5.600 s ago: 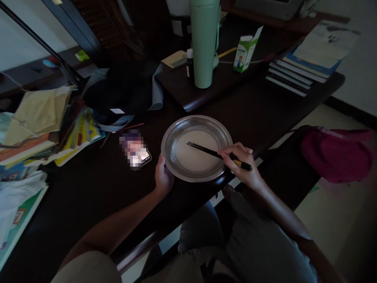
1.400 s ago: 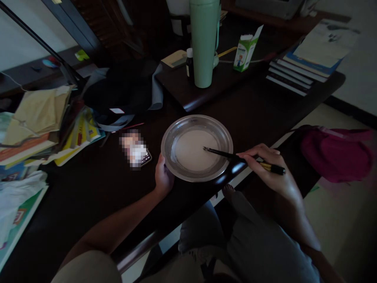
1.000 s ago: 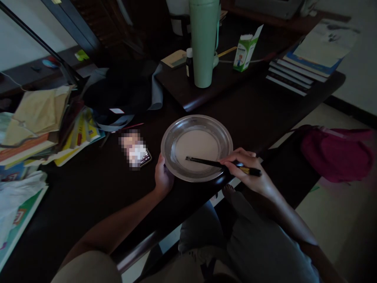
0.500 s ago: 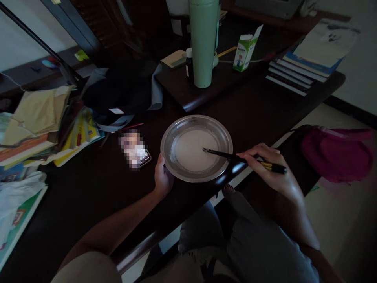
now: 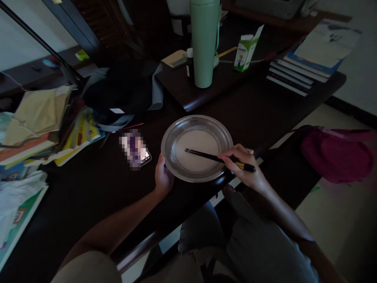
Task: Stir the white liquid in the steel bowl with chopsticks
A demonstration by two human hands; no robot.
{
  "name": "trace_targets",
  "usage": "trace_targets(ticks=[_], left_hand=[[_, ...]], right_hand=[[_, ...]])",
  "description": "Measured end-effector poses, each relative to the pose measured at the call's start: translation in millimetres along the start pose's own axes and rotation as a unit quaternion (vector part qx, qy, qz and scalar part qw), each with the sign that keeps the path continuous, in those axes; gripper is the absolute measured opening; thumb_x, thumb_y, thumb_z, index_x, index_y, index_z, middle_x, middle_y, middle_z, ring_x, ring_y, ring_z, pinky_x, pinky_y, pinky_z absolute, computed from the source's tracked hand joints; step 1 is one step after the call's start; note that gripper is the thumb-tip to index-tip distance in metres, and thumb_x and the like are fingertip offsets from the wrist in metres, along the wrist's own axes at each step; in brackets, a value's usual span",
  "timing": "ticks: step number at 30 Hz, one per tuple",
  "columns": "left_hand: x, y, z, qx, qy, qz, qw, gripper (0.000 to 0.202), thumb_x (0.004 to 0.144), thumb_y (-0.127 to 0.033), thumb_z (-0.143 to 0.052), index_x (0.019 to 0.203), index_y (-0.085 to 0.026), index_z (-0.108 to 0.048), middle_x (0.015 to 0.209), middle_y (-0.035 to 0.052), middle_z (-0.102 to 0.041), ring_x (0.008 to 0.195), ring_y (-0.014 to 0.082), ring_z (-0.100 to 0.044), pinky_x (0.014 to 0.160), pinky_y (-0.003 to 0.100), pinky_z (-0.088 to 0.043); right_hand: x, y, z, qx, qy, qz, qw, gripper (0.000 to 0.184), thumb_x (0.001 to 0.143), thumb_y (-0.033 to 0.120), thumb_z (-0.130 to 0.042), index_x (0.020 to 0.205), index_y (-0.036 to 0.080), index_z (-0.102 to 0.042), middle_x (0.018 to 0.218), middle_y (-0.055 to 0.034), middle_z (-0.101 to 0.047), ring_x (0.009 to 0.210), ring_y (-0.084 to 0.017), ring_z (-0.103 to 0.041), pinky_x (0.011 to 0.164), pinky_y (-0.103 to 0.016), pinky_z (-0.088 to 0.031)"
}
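A round metal bowl [image 5: 167,157] sits on the dark table, holding a pale, milky liquid [image 5: 200,143]. My left hand [image 5: 163,177] grips the bowl's left side, thumb near the rim and fingers hidden underneath. Black chopsticks [image 5: 203,155] with a gold band near the back end are in my right hand [image 5: 240,165], which is closed around them above the bowl's right rim. Their tips are together at the liquid, left of its middle; how deep they reach I cannot tell.
A phone [image 5: 145,158] lies left of the bowl. Beyond stand a green flask [image 5: 204,47], a small dark bottle [image 5: 190,67] and an open carton [image 5: 246,51]. Stacked books [image 5: 306,70] are at right, papers [image 5: 44,110] and a black bag [image 5: 123,90] at left.
My right hand has moved left with the chopsticks, and their tips have crossed the liquid leftward. My left hand and the bowl have stayed in place.
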State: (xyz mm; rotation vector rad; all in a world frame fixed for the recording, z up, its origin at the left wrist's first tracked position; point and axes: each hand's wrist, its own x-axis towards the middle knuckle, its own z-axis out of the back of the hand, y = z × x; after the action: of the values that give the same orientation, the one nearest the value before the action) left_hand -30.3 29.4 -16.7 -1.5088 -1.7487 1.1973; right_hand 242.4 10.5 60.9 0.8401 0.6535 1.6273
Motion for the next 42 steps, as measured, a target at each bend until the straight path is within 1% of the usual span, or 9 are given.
trace_targets(ticks=[6,11,15,18,26,30,33,38,42], left_hand=[[-1.2,-0.8,0.3,0.002,0.002,-0.005,1.000,0.039,0.090,-0.057,-0.074,0.112,-0.025,-0.081,0.117,0.0054,-0.084,0.118,0.0303,-0.077,0.108,0.045,-0.059],[1.1,2.5,4.6,0.006,0.009,-0.005,1.000,0.038,0.093,-0.055,-0.071,0.115,-0.025,-0.080,0.119,0.0065,-0.083,0.123,0.0310,-0.075,0.110,0.047,-0.058],[4.1,4.5,6.8,0.010,0.016,-0.004,1.000,0.038,0.094,-0.055,-0.070,0.115,-0.025,-0.079,0.120,0.0076,-0.082,0.127,0.0326,-0.074,0.113,0.050,-0.056],[5.2,4.3,5.6,0.014,0.017,-0.005,1.000,0.039,0.093,-0.057,-0.071,0.113,-0.025,-0.080,0.121,0.0083,-0.082,0.129,0.0335,-0.073,0.114,0.051,-0.056],[2.8,6.1,1.1,0.016,0.013,-0.003,1.000,0.038,0.093,-0.056,-0.070,0.114,-0.025,-0.080,0.121,0.0075,-0.083,0.127,0.0334,-0.074,0.113,0.051,-0.058],[2.4,7.8,1.5,0.010,0.008,0.001,1.000,0.039,0.093,-0.056,-0.071,0.116,-0.026,-0.079,0.119,0.0062,-0.083,0.128,0.0324,-0.074,0.113,0.048,-0.057],[2.7,8.3,1.4,0.003,0.006,-0.004,1.000,0.039,0.091,-0.056,-0.074,0.116,-0.026,-0.080,0.118,0.0056,-0.083,0.126,0.0323,-0.074,0.112,0.047,-0.058],[3.6,7.8,2.4,0.006,0.013,-0.007,1.000,0.038,0.090,-0.058,-0.074,0.111,-0.026,-0.081,0.121,0.0058,-0.083,0.123,0.0334,-0.074,0.109,0.047,-0.059],[5.2,7.6,4.8,0.013,0.004,-0.010,1.000,0.039,0.090,-0.058,-0.074,0.111,-0.025,-0.081,0.121,0.0067,-0.083,0.122,0.0321,-0.075,0.110,0.048,-0.058]], right_hand=[[1.8,-4.1,-3.3,-0.017,-0.059,0.016,0.998,0.024,0.106,0.044,-0.062,0.095,0.032,-0.081,0.100,-0.0024,-0.087,0.096,-0.028,-0.073,0.098,-0.056,-0.044],[-6.6,-5.1,17.2,-0.038,-0.078,0.004,0.996,0.023,0.104,0.042,-0.065,0.092,0.032,-0.081,0.096,-0.0018,-0.085,0.091,-0.027,-0.075,0.098,-0.056,-0.046],[-15.2,-2.7,37.2,-0.008,-0.039,-0.017,0.999,0.025,0.104,0.046,-0.066,0.093,0.032,-0.082,0.094,-0.0028,-0.083,0.086,-0.025,-0.075,0.089,-0.049,-0.050],[-18.6,2.0,41.2,0.022,0.006,-0.014,1.000,0.028,0.104,0.050,-0.066,0.091,0.031,-0.082,0.094,-0.0033,-0.084,0.087,-0.024,-0.076,0.088,-0.048,-0.050],[-8.7,0.7,6.4,0.010,0.022,0.019,1.000,0.029,0.107,0.050,-0.061,0.096,0.033,-0.082,0.099,-0.0025,-0.086,0.095,-0.027,-0.073,0.094,-0.055,-0.046],[-0.2,-6.6,-8.5,-0.015,-0.014,0.028,0.999,0.024,0.107,0.045,-0.062,0.099,0.033,-0.081,0.104,-0.0018,-0.087,0.096,-0.028,-0.072,0.098,-0.055,-0.045],[3.0,-10.6,-9.5,-0.040,-0.060,0.029,0.997,0.021,0.106,0.040,-0.063,0.098,0.033,-0.080,0.104,-0.0021,-0.087,0.098,-0.029,-0.073,0.098,-0.054,-0.044],[-4.3,-9.5,11.4,-0.081,-0.104,0.022,0.991,0.022,0.105,0.039,-0.063,0.094,0.032,-0.080,0.101,-0.0021,-0.086,0.095,-0.029,-0.074,0.098,-0.056,-0.042],[-15.7,-4.0,37.0,-0.059,-0.088,-0.005,0.994,0.022,0.104,0.043,-0.066,0.093,0.033,-0.082,0.097,-0.0024,-0.084,0.090,-0.028,-0.076,0.092,-0.052,-0.048]])
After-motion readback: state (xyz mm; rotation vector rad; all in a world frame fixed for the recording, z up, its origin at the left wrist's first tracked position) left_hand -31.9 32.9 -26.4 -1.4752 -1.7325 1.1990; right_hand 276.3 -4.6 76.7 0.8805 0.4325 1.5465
